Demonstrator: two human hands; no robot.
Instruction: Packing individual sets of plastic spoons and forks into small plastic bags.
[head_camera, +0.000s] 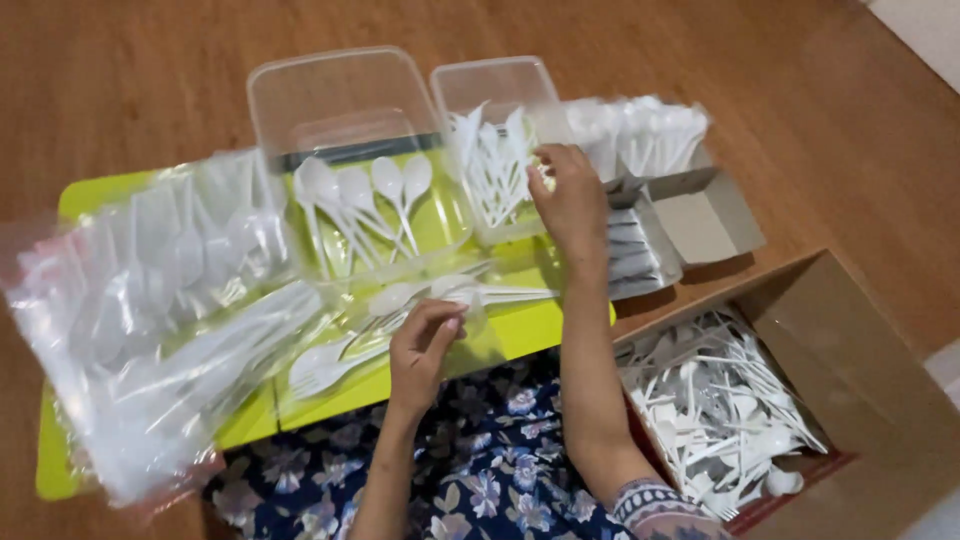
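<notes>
White plastic cutlery fills this head view, and I see my left hand (425, 340) low in the middle, fingers pinched together on a clear plastic sleeve (455, 310) that holds a white spoon (400, 297) and a fork; the sleeve lies on the lime-green tray (85, 195) just in front of my lap. My right hand (572, 195) reaches further out, over the rim of the right clear tub (490, 85), its fingers curled at the white forks (490, 170) standing tilted inside; I cannot tell whether they actually clamp one or only touch. Just beside that tub on the left stands a larger clear tub (335, 90) with several white spoons (365, 190) leaning bowl-up against its front wall. A loose fork (325, 368) lies on the tray near my left hand. Across the left part of the tray sprawls a heap of clear plastic bags (150, 320), with more cutlery dimly visible through them. To the right of my right hand sits a small grey carton (700, 215), open, and behind it a clear pack of more white cutlery (640, 135). At lower right, on the wooden floor (150, 70), a brown cardboard box (880, 370) holds a tangled pile of white spoons and forks (715, 410).
</notes>
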